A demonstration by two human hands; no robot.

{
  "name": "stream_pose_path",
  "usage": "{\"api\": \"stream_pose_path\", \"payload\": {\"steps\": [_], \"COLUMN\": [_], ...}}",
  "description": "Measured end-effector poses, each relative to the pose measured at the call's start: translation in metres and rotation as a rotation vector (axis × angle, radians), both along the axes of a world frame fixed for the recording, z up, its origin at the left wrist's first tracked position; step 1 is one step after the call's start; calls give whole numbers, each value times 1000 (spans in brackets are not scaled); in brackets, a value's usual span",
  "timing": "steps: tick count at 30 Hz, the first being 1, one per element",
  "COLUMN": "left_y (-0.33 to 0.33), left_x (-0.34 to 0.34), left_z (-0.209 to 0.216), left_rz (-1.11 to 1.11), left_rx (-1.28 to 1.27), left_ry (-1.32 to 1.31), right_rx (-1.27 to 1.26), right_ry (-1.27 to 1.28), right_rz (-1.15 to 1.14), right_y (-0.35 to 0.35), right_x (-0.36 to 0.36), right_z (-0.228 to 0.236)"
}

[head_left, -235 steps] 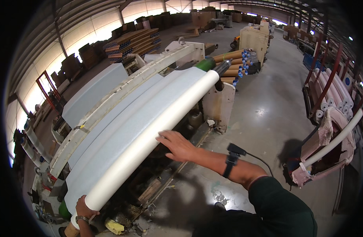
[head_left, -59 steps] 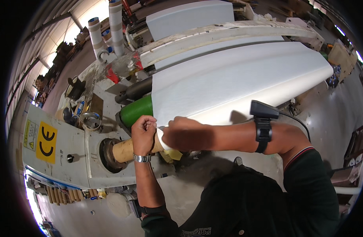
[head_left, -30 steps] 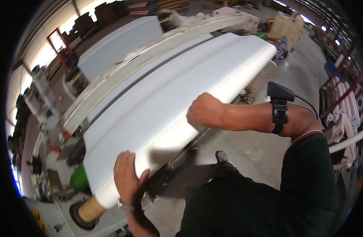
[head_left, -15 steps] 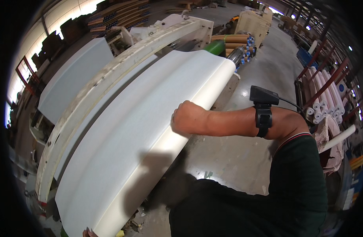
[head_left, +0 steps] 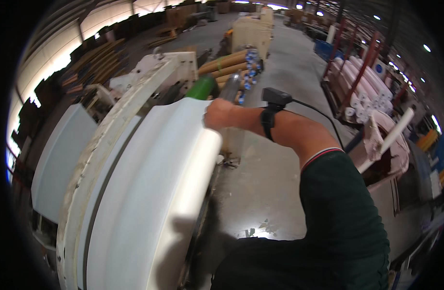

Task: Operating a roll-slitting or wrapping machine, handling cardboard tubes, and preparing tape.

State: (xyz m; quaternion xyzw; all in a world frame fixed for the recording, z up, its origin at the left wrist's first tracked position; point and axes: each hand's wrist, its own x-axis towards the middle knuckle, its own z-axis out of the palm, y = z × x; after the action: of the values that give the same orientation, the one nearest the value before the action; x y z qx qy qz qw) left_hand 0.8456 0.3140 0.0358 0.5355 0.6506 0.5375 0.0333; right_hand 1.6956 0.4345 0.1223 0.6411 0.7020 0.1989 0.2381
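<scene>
A long white sheet (head_left: 130,179) lies draped over a roller, its right-hand edge curving down over a pale rounded side (head_left: 185,193). My right hand (head_left: 218,114) is closed in a fist at the far right corner of this sheet, against its edge. The fingertips are hidden behind the knuckles. Just past the hand, a green roller end (head_left: 201,87) and a shiny metal shaft (head_left: 230,86) stick out. My left hand is outside the picture. A black strapped device (head_left: 272,108) with a cable sits on my right forearm.
A worn white machine beam (head_left: 98,150) runs along the sheet's left side, with another pale sheet (head_left: 62,159) beyond it. Cardboard tubes (head_left: 231,65) are stacked ahead. To the right stand wrapped rolls (head_left: 362,84) in a red rack and a pink-lined bin (head_left: 391,154) with a tube.
My right hand has moved from midway along the sheet's right edge to its far corner. The view has swung to the right, and my left hand has gone out of sight at the bottom.
</scene>
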Motion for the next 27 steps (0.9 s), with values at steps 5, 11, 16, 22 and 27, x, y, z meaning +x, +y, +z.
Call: {"api": "stream_pose_path", "payload": {"steps": [5, 11, 16, 22, 27], "left_y": [16, 5, 19, 16, 3], "left_x": [33, 32, -14, 27, 23], "left_z": [10, 25, -12, 22, 27], "left_rz": [109, 113, 62, 117, 179], "left_rx": [-59, -50, -138, -25, 21], "left_ry": [209, 133, 72, 125, 217], "right_rx": [139, 357, 687, 151, -317], "right_ry": [-84, 138, 913, 1872, 2254], "right_rz": [-92, -470, -167, 150, 180], "right_y": [-5, 30, 93, 182, 214], "right_x": [61, 53, -21, -300, -529], "right_z": [-3, 17, 13, 2, 11]}}
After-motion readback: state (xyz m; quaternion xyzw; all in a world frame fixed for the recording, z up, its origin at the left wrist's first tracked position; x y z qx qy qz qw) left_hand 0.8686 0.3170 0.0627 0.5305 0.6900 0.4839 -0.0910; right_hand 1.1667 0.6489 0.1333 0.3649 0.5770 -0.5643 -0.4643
